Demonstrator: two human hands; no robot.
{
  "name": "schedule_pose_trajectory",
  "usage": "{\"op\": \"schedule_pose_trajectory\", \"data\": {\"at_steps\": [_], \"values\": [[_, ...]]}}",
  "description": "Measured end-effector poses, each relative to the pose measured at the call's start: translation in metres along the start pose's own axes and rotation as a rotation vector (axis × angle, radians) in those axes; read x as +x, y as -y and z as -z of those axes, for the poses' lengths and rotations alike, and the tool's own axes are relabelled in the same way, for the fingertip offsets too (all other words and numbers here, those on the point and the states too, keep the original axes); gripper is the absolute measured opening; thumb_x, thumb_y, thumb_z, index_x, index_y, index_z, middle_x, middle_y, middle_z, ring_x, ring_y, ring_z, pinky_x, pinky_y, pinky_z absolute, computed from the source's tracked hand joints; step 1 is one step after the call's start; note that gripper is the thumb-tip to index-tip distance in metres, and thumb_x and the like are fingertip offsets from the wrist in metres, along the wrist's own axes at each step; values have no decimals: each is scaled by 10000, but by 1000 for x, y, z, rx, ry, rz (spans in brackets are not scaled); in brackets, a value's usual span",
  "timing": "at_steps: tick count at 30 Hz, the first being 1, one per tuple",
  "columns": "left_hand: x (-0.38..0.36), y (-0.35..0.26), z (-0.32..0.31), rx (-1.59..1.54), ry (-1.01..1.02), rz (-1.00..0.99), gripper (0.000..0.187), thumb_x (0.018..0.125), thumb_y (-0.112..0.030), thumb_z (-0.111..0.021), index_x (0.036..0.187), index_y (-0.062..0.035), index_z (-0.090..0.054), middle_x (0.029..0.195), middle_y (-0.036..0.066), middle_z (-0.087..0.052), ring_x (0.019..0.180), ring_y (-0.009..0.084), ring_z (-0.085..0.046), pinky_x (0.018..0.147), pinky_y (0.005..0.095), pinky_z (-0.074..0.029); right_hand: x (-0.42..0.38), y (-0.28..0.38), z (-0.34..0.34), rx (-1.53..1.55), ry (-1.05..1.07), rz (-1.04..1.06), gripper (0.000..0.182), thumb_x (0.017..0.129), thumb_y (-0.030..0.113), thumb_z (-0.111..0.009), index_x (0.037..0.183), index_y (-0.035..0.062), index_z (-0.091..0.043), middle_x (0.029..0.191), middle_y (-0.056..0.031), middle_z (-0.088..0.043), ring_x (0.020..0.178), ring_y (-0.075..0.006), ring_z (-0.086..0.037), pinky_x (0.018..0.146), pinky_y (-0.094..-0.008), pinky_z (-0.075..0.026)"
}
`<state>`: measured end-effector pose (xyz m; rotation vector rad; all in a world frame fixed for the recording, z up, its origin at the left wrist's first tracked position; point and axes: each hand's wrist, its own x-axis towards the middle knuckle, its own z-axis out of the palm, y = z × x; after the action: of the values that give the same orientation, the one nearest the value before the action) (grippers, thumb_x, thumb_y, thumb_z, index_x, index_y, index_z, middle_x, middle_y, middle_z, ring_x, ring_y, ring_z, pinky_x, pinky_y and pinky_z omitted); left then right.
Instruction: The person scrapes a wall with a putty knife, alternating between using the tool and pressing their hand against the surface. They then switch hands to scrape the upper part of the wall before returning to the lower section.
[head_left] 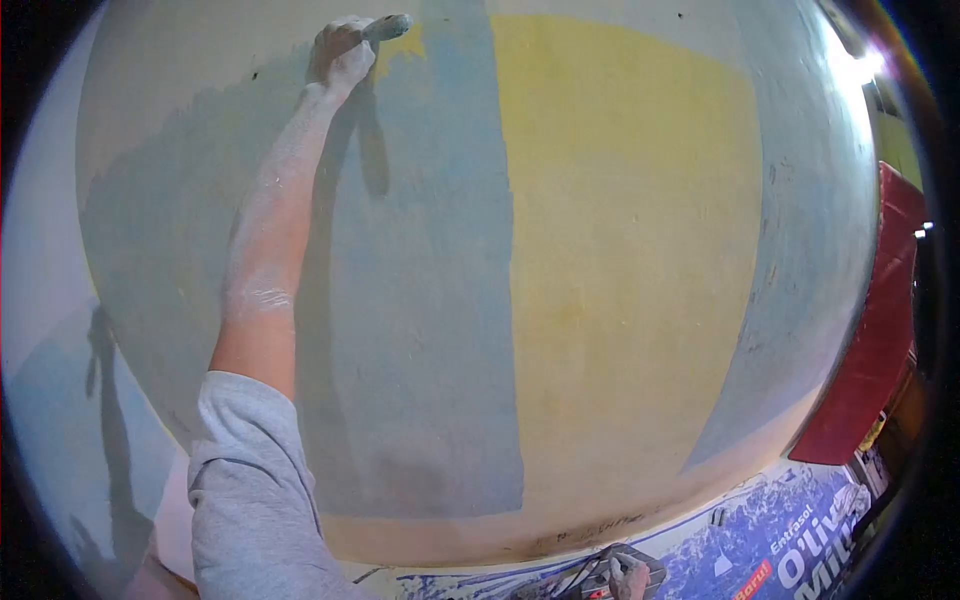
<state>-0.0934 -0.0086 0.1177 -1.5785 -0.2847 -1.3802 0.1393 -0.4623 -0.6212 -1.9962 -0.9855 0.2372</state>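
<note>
My left hand, coated in pale dust or paint like the forearm, is raised high against the wall. Its fingers are wrapped round a short tool with a rounded grey-green handle; the tool's other end is hidden by the hand, so I cannot tell its kind. Just right of the hand, a jagged yellow patch shows on the blue-grey wall. Low at the bottom edge, my right hand, also whitened, is curled over a dark ridged object.
A broad yellow panel is painted right of the blue-grey area. Below the wall lies a blue-and-white printed banner. Dark cables run beside my right hand. A red padded board leans at the right, under a bright lamp.
</note>
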Motion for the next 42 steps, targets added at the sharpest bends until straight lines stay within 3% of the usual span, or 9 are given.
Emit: {"op": "schedule_pose_trajectory", "data": {"at_steps": [2, 3, 7, 14, 20, 22, 27, 34, 42], "values": [[-9, -11, 10, 46, 66, 151, 166, 786, -8, -547, 869, -46, -686, 912, 163, -690, 885, 350, -652, 765, 433, -533, -2, 3, 4, -28, 55, -16, 265, 934, 226, -549, 947, -6, -677, 849, -209, -675, 773, -361, -649, 698, -413, -485], [-22, -6, 9, 77, 64, -8, 164, 792, -12, -543, 863, -45, -687, 910, 164, -690, 887, 347, -653, 759, 434, -536, -1, 5, 3, -63, 26, 33, 277, 938, 238, -544, 964, 0, -683, 865, -206, -682, 790, -365, -654, 710, -415, -488], [-10, 12, -1, -4, -101, -55, 211, 768, 6, -549, 900, -55, -702, 911, 154, -694, 885, 340, -654, 766, 426, -542, -8, 7, 0, -50, 11, 23, 283, 934, 236, -557, 989, -6, -692, 904, -209, -692, 832, -375, -658, 746, -427, -490], [-18, -2, 52, 116, -18, -84, 202, 775, 0, -565, 926, -55, -687, 888, 146, -684, 914, 313, -654, 778, 416, -542, -39, 29, 24, 44, -38, 45, 241, 927, 180, -570, 928, -32, -686, 824, -241, -669, 748, -371, -641, 680, -419, -473], [-3, 11, 23, 131, 30, 52, 196, 795, -26, -535, 920, -48, -684, 893, 155, -680, 910, 346, -645, 808, 428, -534, -39, 7, 9, 29, -15, 47, 238, 932, 166, -558, 880, -38, -670, 793, -241, -654, 711, -363, -630, 659, -417, -462], [-24, 15, 9, 93, -27, -84, 199, 792, -22, -535, 919, -43, -686, 888, 157, -676, 893, 352, -645, 795, 435, -536, -29, 18, 14, 17, -96, 84, 248, 931, 171, -558, 858, -38, -669, 799, -239, -658, 718, -357, -634, 668, -422, -461], [-30, 0, 27, -10, 34, -34, 205, 766, -26, -551, 910, -47, -696, 885, 157, -672, 897, 363, -641, 790, 446, -530, -24, 25, 22, -35, -8, -46, 286, 905, 201, -591, 1066, -10, -697, 942, -212, -704, 888, -326, -686, 799, -381, -510], [-77, -24, 46, -97, 112, 70, 334, 721, 2, -544, 1022, -2, -688, 921, 158, -680, 910, 355, -637, 803, 425, -531, -22, 17, 20, 30, 24, -75, 261, 914, 210, -587, 1004, -3, -710, 876, -196, -708, 835, -313, -688, 782, -370, -500], [-50, 7, 25, 125, 76, -6, 241, 772, -84, -615, 993, -20, -686, 906, 136, -676, 918, 312, -635, 786, 413, -533, -5, 26, 23, -31, 15, -26, 304, 908, 264, -594, 997, -4, -704, 961, -215, -694, 907, -356, -671, 806, -400, -511]]}}
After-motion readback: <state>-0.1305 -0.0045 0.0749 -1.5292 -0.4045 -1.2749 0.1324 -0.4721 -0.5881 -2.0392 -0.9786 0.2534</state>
